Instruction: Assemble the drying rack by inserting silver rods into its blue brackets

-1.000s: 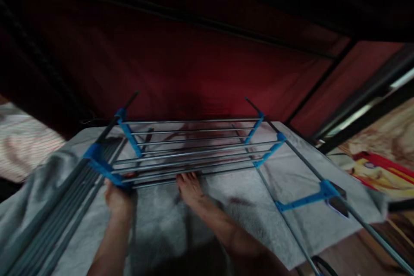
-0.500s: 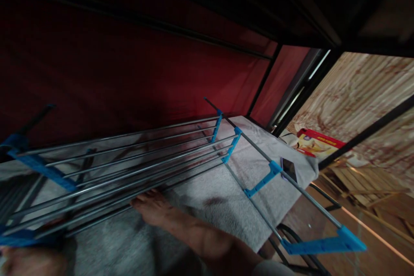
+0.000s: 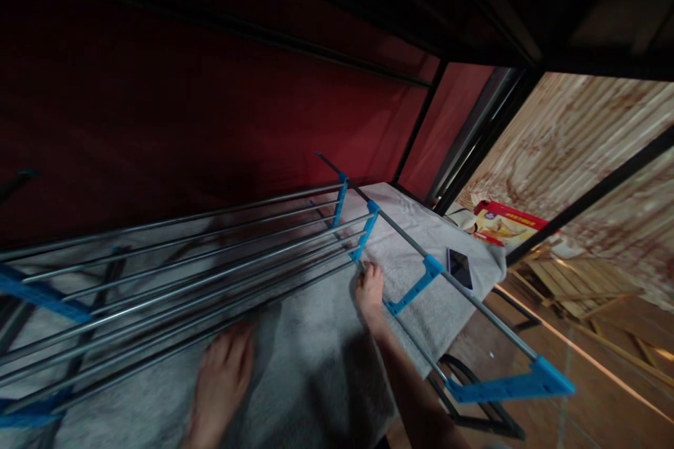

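A rack of grey metal tubes (image 3: 232, 270) with blue plastic brackets (image 3: 364, 230) lies across a grey cloth-covered surface (image 3: 300, 344). At the rack's right side, my right hand (image 3: 370, 289) has its fingers curled at the lower long tube, just below a blue bracket; the fingertips seem to grip that tube. My left hand (image 3: 225, 368) is blurred, palm down over the cloth in front of the nearest cross tubes, its fingers extended with nothing in them. Another blue bracket (image 3: 415, 286) joins the two long side tubes to the right of my right hand.
A dark phone (image 3: 460, 269) lies on the cloth beyond the side tubes. Behind are a red curtain (image 3: 210, 126) and black frame bars. A red and yellow package (image 3: 508, 224) lies at the back right, with wooden slatted furniture (image 3: 584, 280) beyond the surface's edge.
My right hand has moved right from the cross tubes to the side tube near the bracket. My left hand has moved right from the far left bracket onto the cloth. The view has shifted slightly.
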{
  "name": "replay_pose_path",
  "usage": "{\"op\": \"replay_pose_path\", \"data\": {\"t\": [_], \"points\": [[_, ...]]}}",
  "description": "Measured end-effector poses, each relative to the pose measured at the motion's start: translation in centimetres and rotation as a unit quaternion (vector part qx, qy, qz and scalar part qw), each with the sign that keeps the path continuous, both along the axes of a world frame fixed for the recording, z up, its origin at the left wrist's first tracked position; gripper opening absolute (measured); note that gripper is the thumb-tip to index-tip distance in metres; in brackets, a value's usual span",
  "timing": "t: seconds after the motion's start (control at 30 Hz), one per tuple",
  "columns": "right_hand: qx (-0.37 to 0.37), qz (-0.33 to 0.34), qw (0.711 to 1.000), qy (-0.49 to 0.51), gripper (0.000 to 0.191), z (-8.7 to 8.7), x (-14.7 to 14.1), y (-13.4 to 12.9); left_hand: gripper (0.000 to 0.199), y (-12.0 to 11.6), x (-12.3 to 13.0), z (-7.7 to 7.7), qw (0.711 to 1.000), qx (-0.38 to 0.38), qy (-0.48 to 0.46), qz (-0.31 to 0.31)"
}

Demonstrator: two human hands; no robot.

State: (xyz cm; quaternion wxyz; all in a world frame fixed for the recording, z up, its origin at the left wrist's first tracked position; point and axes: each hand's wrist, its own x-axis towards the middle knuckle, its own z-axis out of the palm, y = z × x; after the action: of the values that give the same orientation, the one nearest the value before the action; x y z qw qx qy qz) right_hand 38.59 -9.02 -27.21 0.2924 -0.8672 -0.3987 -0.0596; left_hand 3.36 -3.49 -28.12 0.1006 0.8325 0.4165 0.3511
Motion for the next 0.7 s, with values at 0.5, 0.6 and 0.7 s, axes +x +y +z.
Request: {"op": "replay_pose_path", "data": {"t": [0.5,0.6,0.7], "points": [[-0.096,0.004,0.995,-0.002,0.038,-1.2,3.2,3.9,0.043,6.9,8.9,-0.9,0.980,-0.051,0.185,-0.051],[-0.098,0.006,0.995,0.002,0.036,-1.4,3.3,3.9,0.042,7.4,8.8,-1.0,0.979,-0.054,0.187,-0.057],[-0.095,0.004,0.995,0.010,0.037,-1.6,3.2,4.0,0.044,7.6,8.8,-0.9,0.977,-0.054,0.201,-0.054]]}}
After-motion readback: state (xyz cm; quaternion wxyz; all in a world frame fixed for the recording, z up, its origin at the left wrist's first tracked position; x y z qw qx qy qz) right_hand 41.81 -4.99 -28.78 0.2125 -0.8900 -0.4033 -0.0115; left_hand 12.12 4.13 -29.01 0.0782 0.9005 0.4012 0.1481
